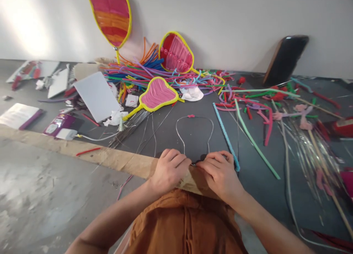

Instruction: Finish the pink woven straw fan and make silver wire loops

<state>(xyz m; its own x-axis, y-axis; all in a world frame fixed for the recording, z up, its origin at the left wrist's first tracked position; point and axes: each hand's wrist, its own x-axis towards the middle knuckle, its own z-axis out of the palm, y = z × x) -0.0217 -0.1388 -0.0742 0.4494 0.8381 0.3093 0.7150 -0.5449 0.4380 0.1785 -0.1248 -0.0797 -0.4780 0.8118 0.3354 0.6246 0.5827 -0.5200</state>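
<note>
A thin silver wire [177, 126] is bent into a rounded loop, with a small pink piece [191, 116] at its far middle. My left hand [170, 169] is closed on the loop's near left part. Opposite it, my right hand [219, 173] pinches the near right part. Both sets of fingertips meet close together at a small dark spot that I cannot make out. A light blue pipe cleaner [226, 136] lies just right of the loop. Beyond the loop rests a pink fan shape with a yellow edge [158, 95].
Against the wall stand a striped fan shape [111, 17], a red and pink one [179, 53] and a phone [286, 59]. Bundled pipe cleaners [138, 75] lie at the back. Loose wires [309, 154] spread at right. A white card [96, 96] and a purple box [59, 123] sit left.
</note>
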